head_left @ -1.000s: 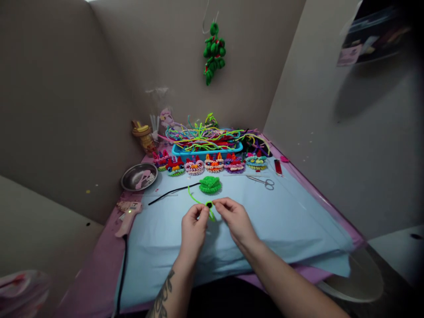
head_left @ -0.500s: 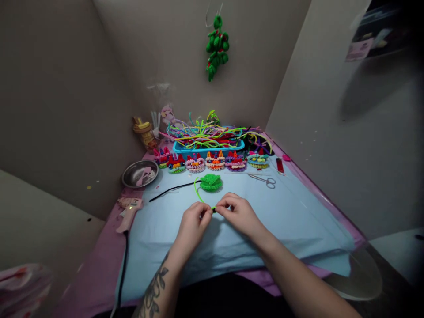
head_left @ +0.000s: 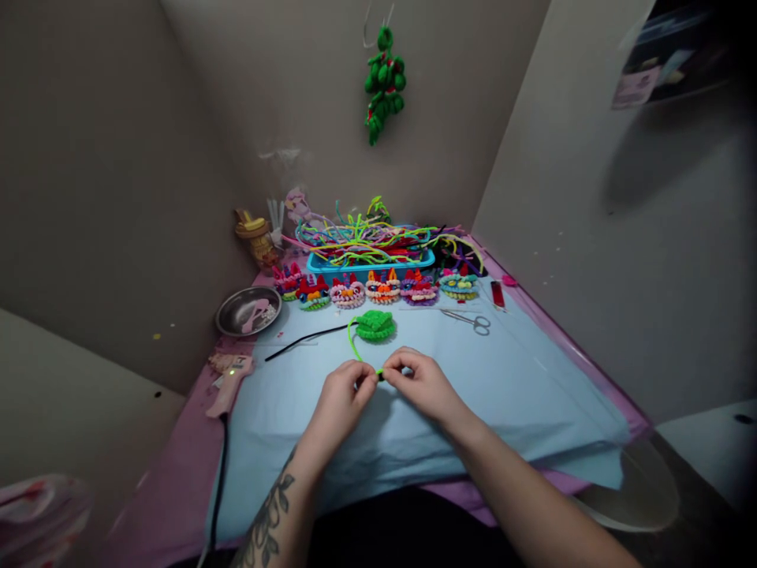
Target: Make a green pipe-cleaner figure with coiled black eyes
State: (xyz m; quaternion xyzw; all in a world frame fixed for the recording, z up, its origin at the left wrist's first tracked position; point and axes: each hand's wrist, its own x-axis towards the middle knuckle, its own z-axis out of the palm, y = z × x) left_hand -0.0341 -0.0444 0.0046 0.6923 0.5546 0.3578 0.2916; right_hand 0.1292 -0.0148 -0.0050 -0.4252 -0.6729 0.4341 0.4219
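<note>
1. The green pipe cleaner (head_left: pixel 353 347) runs from our fingertips away and slightly left, its far end curling toward the green coil (head_left: pixel 374 325).
2. Its near end sits pinched just above the blue sheet (head_left: pixel 520 379).
3. Our left hand (head_left: pixel 340 402) and right hand (head_left: pixel 423 383) meet knuckles up, forearms converging, both closed narrowly on that end.

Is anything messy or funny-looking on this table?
Yes. The fuzzy sticks at the back overflow the blue tray, tangled and drooping past its right end. One black stick lies loose on the blue cloth. The left hand and right hand pinch a green stick.
</note>
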